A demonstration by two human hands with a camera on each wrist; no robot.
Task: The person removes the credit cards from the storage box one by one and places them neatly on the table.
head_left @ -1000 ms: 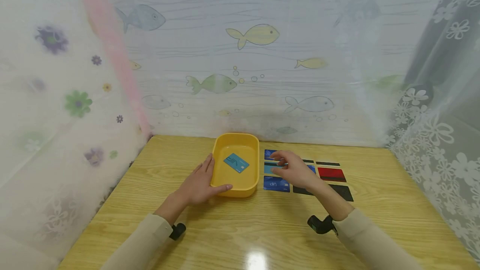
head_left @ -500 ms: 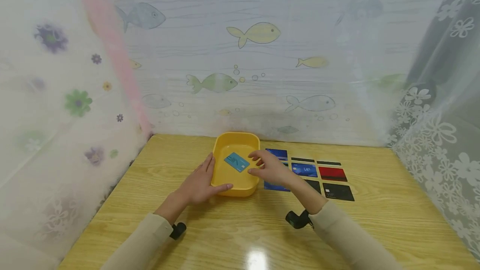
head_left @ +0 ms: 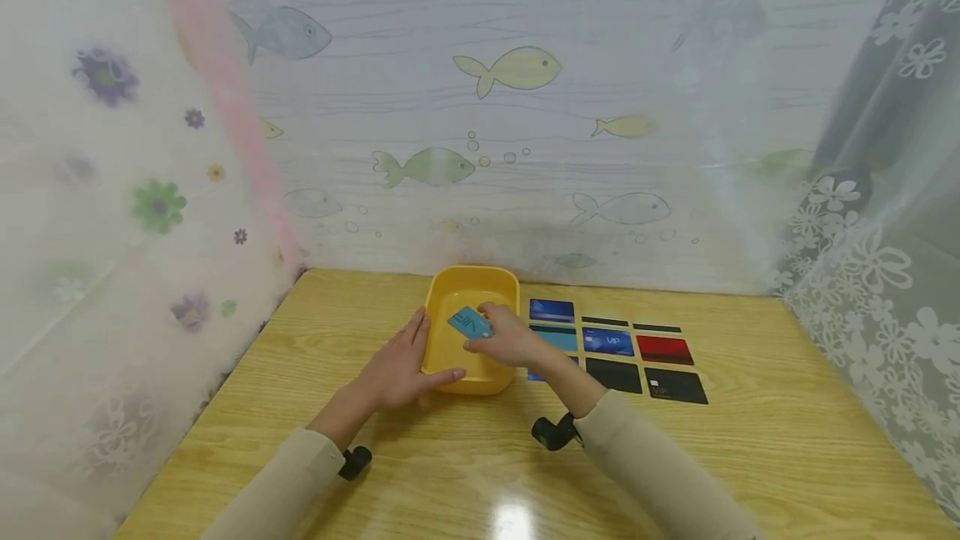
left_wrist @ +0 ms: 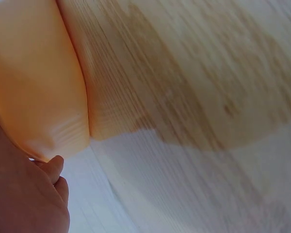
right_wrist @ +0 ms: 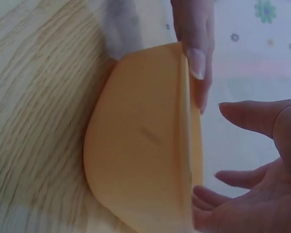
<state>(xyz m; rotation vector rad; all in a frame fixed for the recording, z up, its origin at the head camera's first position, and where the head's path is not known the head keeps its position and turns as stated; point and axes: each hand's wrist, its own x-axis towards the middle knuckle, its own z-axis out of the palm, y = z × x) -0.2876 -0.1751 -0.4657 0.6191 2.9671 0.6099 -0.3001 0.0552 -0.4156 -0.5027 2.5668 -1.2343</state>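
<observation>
In the head view, a yellow tray (head_left: pixel 435 357) stands on the table with a teal VIP card (head_left: pixel 468 321) lying inside. My left hand (head_left: pixel 395 365) rests against the tray's left side, its fingers lying along the wall and the thumb over the near rim. Over the tray's right part reaches my right hand (head_left: pixel 507 336), its fingertips close to the card and covering its right end. The right wrist view shows that hand's thumb (right_wrist: pixel 250 116) and fingers spread apart above the rim, with nothing visible between them; the card is hidden there.
Right of the tray, several cards lie in rows, among them a blue VIP card (head_left: pixel 609 341), a red card (head_left: pixel 664 349) and a black card (head_left: pixel 676 385). My right wrist partly covers the near-left blue card (head_left: pixel 536 375). A fish-print curtain (head_left: pixel 480 215) hangs behind the table.
My right hand has moved left from above the laid-out cards to over the tray, reaching the teal card. The left hand and tray have stayed in place.
</observation>
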